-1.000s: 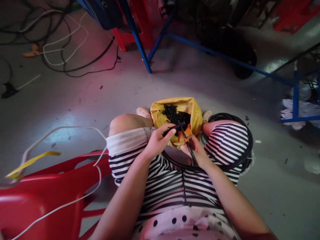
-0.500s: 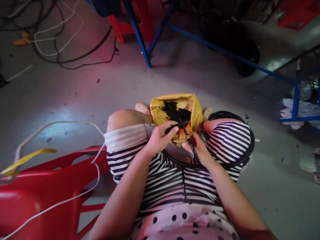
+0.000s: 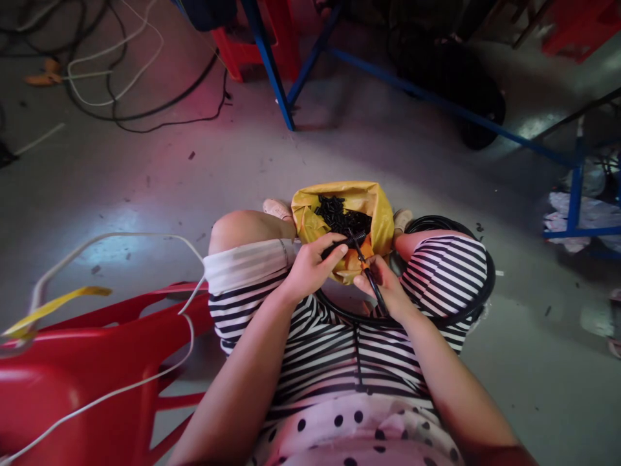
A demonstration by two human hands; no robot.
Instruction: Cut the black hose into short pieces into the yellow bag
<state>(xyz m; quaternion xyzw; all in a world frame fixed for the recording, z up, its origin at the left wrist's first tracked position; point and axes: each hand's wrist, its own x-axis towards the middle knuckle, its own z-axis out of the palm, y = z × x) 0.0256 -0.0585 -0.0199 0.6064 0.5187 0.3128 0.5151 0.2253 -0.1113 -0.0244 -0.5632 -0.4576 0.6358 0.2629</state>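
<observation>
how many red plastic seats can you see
3: the large red seat at lower left, the red stool behind the blue leg at top, and the cut-off red seat at top right; more may hide in shadow.

Head-worn camera, near above lap [image 3: 330, 356], faces forward and down to floor [image 3: 233, 162]; dark top perhaps unreadable.

Black ribbed tube [image 3: 360, 237] above yellow bag [image 3: 383, 217]

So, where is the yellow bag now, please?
In the head view, the yellow bag is near the centre, between the left foot and the right foot.
</observation>
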